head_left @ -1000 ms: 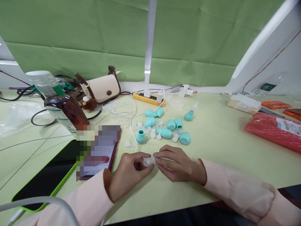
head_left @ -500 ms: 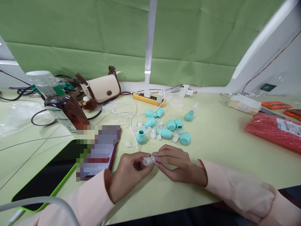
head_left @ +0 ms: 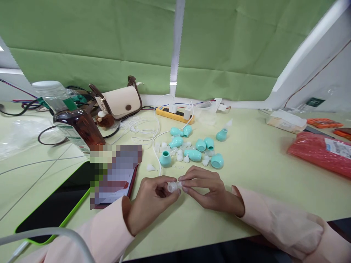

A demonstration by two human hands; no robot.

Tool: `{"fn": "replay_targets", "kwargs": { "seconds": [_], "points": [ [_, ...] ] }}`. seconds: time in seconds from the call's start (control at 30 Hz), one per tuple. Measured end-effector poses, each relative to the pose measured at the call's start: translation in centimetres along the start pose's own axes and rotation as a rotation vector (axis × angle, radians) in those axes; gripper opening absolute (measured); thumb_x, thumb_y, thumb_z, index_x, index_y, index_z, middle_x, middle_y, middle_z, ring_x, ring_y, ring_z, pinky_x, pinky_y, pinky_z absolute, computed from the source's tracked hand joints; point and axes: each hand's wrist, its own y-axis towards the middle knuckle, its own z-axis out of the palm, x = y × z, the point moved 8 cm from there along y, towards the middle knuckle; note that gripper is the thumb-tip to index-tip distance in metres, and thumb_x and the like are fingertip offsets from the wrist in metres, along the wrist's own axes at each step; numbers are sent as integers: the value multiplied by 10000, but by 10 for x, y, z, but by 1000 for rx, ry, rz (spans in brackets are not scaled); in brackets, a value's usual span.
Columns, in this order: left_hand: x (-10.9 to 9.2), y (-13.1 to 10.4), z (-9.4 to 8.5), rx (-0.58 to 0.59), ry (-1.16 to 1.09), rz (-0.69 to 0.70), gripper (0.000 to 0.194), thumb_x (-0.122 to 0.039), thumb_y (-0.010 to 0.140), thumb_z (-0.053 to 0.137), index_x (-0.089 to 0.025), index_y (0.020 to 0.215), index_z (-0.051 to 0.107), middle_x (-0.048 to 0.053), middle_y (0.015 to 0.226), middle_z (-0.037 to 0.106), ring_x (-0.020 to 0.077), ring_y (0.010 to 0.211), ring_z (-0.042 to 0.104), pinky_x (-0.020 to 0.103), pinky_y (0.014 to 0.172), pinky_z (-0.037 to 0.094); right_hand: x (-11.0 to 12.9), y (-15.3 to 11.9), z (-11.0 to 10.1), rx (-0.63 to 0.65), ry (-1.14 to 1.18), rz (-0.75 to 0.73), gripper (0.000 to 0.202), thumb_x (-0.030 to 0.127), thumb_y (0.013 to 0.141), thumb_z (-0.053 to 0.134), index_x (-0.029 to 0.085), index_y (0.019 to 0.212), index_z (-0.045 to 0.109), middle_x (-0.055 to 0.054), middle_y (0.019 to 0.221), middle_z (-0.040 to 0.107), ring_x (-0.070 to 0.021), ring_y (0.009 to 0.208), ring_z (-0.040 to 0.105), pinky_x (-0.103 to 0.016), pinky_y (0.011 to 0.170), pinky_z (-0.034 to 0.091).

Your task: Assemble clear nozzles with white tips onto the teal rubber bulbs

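Observation:
A small translucent plastic tube piece (head_left: 172, 187) is held between both hands just above the front of the table. My left hand (head_left: 153, 195) pinches its left end between thumb and index finger. On the other end are the fingertips of my right hand (head_left: 205, 186), which partly hide the joint. Beyond the hands lie several turquoise rubber bulbs (head_left: 193, 155), mixed with small white plastic parts (head_left: 180, 155). One bulb (head_left: 221, 134) stands off to the right with a clear nozzle (head_left: 229, 123) on top.
To the left lie a phone in a green case (head_left: 55, 201) and a phone in a red case (head_left: 120, 179). Behind them are a bottle of dark liquid (head_left: 79, 128) and a cream handbag (head_left: 120, 102). A yellow power strip (head_left: 172, 114) and a red bubble-wrap parcel (head_left: 315, 149) also lie there.
Both hands keep their grip on the tube piece, with slight finger movement in the right hand. The whole view has shifted very slightly.

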Motion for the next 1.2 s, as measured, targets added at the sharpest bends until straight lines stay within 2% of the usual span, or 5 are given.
{"fn": "replay_targets", "kwargs": {
  "seconds": [0.2,0.5,0.7,0.97,1.2],
  "points": [
    [1,-1,1,2,46,34,186,-249,690,573,-122,799,653,-16,537,510,89,488,434,185,446,372,1,-3,3,61,-40,-21,203,34,679,582,147,847,600,-74,777,637,-136,695,553,-293,602,496],
    [1,0,-4,-31,-30,37,195,-245,694,582,-124,831,648,-24,522,526,85,449,473,191,446,405,2,-2,6,100,-56,8,277,60,690,567,147,953,569,-92,875,618,-154,777,541,-325,661,491],
    [0,0,-2,-12,-109,6,214,-236,669,610,-103,835,638,-16,520,542,93,453,495,201,453,419,-3,-2,0,9,31,95,341,50,707,551,190,1018,554,-51,806,624,-136,718,552,-307,638,495],
    [-3,-2,13,173,-434,-87,228,-268,709,594,-83,841,605,-2,508,556,86,429,485,217,451,419,1,-10,8,70,-97,-91,444,115,679,621,161,1105,502,-54,750,591,-133,691,523,-272,596,492],
    [-2,-3,17,213,-446,-108,248,-304,723,581,-75,815,608,3,502,551,77,409,463,214,432,398,4,-12,10,111,-178,-178,466,159,723,579,153,1165,431,-36,709,565,-122,652,506,-254,583,485]
  ]
}}
